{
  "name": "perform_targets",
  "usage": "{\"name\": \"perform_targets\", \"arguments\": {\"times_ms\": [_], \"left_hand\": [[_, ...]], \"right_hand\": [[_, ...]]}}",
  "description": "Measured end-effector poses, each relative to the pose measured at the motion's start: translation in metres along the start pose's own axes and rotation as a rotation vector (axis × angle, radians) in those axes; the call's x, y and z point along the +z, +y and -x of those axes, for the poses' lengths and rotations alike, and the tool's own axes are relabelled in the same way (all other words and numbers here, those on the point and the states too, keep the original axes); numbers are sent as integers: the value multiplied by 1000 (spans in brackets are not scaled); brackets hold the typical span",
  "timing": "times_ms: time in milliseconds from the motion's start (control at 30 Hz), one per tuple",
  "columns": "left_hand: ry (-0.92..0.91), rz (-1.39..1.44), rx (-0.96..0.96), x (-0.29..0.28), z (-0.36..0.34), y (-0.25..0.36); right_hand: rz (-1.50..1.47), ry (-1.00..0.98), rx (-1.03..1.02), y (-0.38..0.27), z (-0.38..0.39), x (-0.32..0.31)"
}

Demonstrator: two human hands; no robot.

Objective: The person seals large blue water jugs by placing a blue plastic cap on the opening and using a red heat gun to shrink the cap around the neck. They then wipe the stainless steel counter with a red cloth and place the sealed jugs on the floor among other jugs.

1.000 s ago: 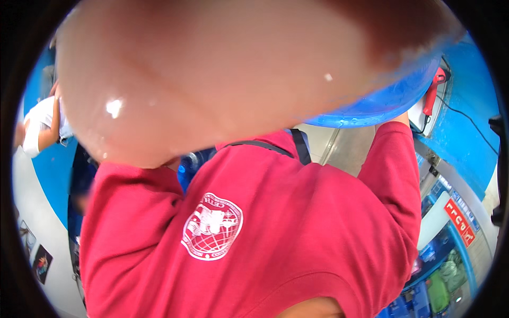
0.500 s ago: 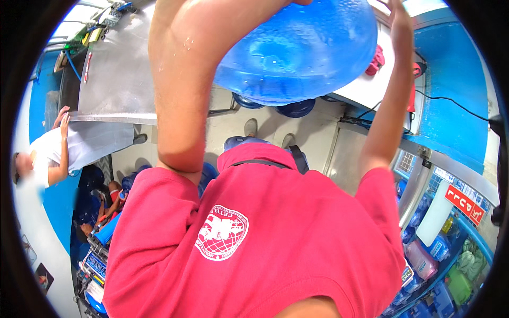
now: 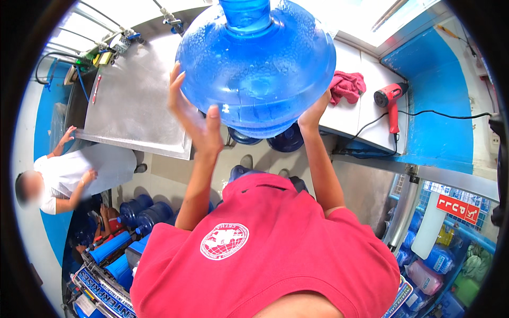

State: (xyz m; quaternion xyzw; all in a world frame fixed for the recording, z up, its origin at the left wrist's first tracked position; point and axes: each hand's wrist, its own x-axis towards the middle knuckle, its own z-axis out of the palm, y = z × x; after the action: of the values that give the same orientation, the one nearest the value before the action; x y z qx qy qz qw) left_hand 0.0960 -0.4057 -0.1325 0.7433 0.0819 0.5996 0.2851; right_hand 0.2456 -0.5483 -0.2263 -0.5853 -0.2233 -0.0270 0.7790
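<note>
A large blue water jug [image 3: 254, 63], beaded with droplets, is held out before me, its neck pointing toward the top edge of the view. My left hand [image 3: 199, 114] cups its left side with spread, slightly blurred fingers and thumb. My right hand [image 3: 313, 111] grips the lower right side, its fingertips partly hidden behind the jug. To the right, a crumpled red cloth [image 3: 347, 87] and a red heat gun [image 3: 392, 106] with a black cord lie on a white counter [image 3: 350, 119].
A steel worktop [image 3: 132, 95] with taps stands at left; a person in white [image 3: 79, 175] is beside it. Several blue jugs [image 3: 148, 214] stand on the floor. At lower right are a glass door with a red sign [image 3: 456, 209] and shelves of containers [image 3: 435, 265].
My left arm, which filled the upper view, has dropped to the jug's left side. The jug now shows whole body and neck, farther left. My right hand has moved lower.
</note>
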Motion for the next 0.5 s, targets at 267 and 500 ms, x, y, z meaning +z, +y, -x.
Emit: {"name": "perform_targets", "arguments": {"times_ms": [267, 500], "left_hand": [[82, 153, 22, 24, -6, -45], [2, 438, -19, 40, -48, -115]], "right_hand": [[22, 111, -131, 20, 1, 19], [265, 421, -162, 26, -3, 84]]}}
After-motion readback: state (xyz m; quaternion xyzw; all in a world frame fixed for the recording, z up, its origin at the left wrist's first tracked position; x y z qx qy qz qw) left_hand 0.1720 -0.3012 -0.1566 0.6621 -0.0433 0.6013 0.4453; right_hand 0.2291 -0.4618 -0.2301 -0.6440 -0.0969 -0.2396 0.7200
